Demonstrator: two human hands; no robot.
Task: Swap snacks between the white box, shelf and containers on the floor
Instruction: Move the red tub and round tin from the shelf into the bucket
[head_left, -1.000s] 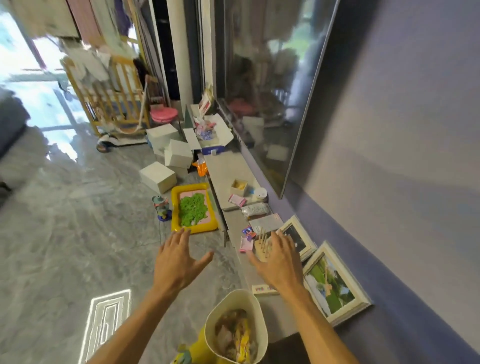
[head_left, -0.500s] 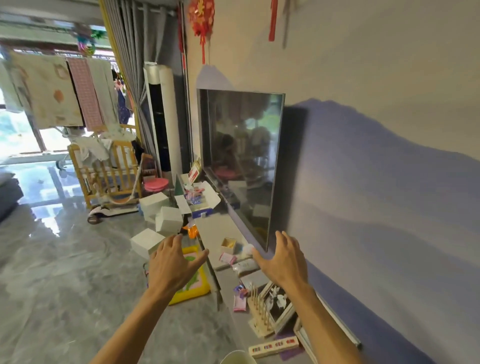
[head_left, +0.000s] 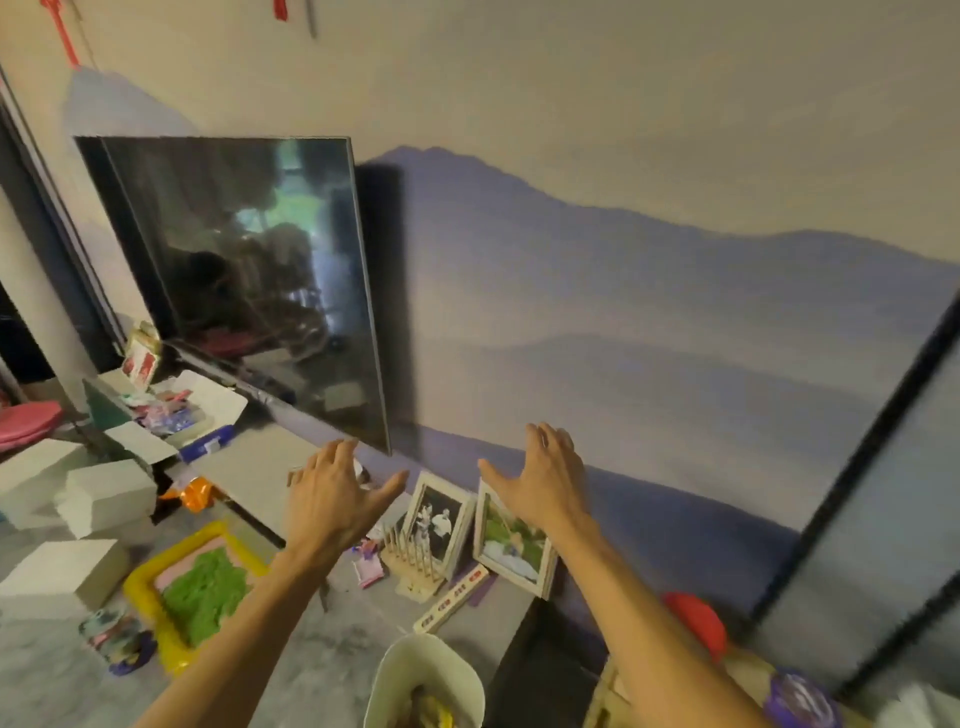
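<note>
Indoors, facing a wall (head_left: 649, 130) painted with a misty blue mountain mural, a dark flat television (head_left: 249, 280) mounted at centre left of the frame. Below the television, running from left centre toward lower centre, a low grey shelf (head_left: 260, 467). At the left end of the shelf, an open white box (head_left: 208, 410) with flaps spread and colourful snack packets (head_left: 169, 415) inside. Lower middle, on the same shelf: two white picture frames (head_left: 514, 540) leaning against the wall, a small wooden peg rack (head_left: 415, 558) just in front of them, a pink packet (head_left: 370, 569) beside the rack, and a white power strip (head_left: 452, 597) near the shelf edge. On the grey marbled floor (head_left: 52, 670) at lower left, a yellow-rimmed tray (head_left: 140, 587) of green material, several white blocks (head_left: 57, 571), and a small colourful toy, blurred. At bottom centre, a cream container (head_left: 410, 670) with yellow-wrapped snacks (head_left: 431, 712) inside, only partly in frame. In the middle of the frame, left hand (head_left: 332, 499) and right hand (head_left: 545, 478), both raised palm-down with fingers spread wide, holding nothing, hovering above the shelf with bare forearms entering from the bottom edge.
</note>
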